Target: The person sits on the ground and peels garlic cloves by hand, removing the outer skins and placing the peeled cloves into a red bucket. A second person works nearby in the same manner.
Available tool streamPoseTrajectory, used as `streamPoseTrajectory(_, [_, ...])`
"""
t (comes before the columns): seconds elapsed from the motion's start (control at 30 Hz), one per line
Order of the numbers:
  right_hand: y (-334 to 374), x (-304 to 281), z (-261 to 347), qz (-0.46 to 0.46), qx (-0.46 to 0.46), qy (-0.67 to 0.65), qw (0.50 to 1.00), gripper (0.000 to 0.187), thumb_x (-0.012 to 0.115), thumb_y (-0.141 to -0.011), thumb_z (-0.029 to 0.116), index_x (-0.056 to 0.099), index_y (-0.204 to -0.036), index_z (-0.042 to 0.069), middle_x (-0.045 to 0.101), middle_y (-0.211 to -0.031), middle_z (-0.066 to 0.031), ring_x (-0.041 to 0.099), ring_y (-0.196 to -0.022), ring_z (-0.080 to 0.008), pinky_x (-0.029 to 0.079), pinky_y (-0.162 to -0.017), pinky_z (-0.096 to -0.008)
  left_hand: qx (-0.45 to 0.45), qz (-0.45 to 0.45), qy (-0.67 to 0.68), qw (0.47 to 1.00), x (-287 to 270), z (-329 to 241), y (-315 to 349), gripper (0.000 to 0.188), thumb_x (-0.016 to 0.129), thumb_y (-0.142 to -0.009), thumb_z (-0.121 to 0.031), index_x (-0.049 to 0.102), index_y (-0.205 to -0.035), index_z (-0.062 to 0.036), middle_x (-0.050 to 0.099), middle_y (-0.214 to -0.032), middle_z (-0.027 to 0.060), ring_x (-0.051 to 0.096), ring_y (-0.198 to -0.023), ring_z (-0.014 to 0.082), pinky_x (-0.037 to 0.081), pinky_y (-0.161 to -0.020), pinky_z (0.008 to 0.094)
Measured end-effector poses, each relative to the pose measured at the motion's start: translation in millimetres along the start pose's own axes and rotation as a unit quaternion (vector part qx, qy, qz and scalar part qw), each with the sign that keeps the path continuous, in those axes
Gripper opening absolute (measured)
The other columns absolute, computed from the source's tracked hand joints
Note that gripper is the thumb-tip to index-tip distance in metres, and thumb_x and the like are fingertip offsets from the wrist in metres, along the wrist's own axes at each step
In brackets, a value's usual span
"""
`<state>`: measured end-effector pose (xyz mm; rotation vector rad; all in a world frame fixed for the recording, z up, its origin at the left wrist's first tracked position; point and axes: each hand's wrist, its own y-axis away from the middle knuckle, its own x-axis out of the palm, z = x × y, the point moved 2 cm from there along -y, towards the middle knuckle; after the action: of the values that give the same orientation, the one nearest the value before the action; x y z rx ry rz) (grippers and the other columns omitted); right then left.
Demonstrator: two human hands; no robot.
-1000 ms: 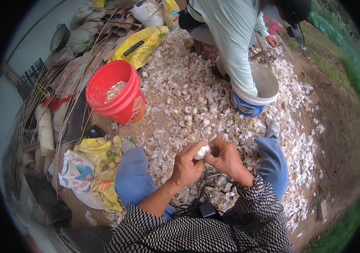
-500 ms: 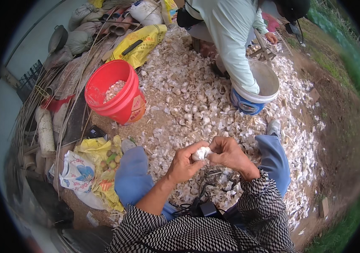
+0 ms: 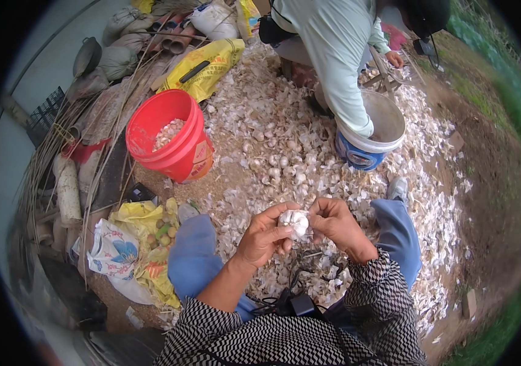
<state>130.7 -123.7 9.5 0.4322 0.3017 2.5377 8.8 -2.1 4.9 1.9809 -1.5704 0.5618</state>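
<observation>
Head view, looking down: we sit on ground carpeted with pale garlic skins (image 3: 285, 128). Two buckets stand ahead: one red bucket (image 3: 172, 137) holding peeled cloves, one white-and-blue bucket (image 3: 373, 131) beside one co-worker. Between our knees, our left hand (image 3: 263, 235) and right hand (image 3: 337, 222) pinch one garlic bulb (image 3: 294, 221), fingers pressed against it. Loosened cloves could slip and vanish among the skins.

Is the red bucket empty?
No: the red bucket holds a layer of pale pieces at its bottom, while both hands grip a white garlic bulb over the lap.
</observation>
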Motion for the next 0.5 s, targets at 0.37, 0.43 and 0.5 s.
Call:
streamPoseTrajectory(0.37, [-7.5, 11.3, -24.5, 0.012, -0.158, 0.094, 0.983, 0.057, 0.066, -0.077, 0.011, 0.039, -0.126, 0.004, 0.063, -0.093, -0.0111, 0.062, -0.076, -0.0167, 0.048, -0.066, -0.0291, 0.139, -0.059, -0.150, 0.977, 1.4, 5.3, -9.6, 0.051, 0.049, -0.084, 0.001, 0.034, -0.132, -0.0011, 0.058, -0.100, 0.0069, 0.057, -0.075, 0.0087, 0.050, -0.062, 0.0216])
streamPoseTrajectory(0.43, [-5.7, 12.4, -22.5, 0.004, -0.135, 0.079, 0.988, 0.055, 0.066, -0.078, 0.010, 0.040, -0.126, 0.004, 0.063, -0.094, -0.0099, 0.061, -0.078, -0.0156, 0.049, -0.067, -0.0282, 0.145, -0.054, -0.207, 0.966, 2.9, 4.4, -8.1, 0.051, 0.049, -0.084, 0.002, 0.034, -0.133, -0.0003, 0.058, -0.103, 0.0073, 0.056, -0.077, 0.0074, 0.049, -0.064, 0.0208])
streamPoseTrajectory(0.5, [-5.3, 11.9, -23.7, -0.017, -0.162, 0.126, 0.979, 0.053, 0.066, -0.077, 0.009, 0.042, -0.125, 0.004, 0.063, -0.093, -0.0096, 0.061, -0.078, -0.0151, 0.048, -0.067, -0.0278, 0.133, -0.056, -0.236, 0.961, 6.5, -3.7, -6.1, 0.049, 0.048, -0.085, 0.001, 0.036, -0.131, 0.0003, 0.059, -0.098, 0.0069, 0.056, -0.073, 0.0067, 0.049, -0.061, 0.0198])
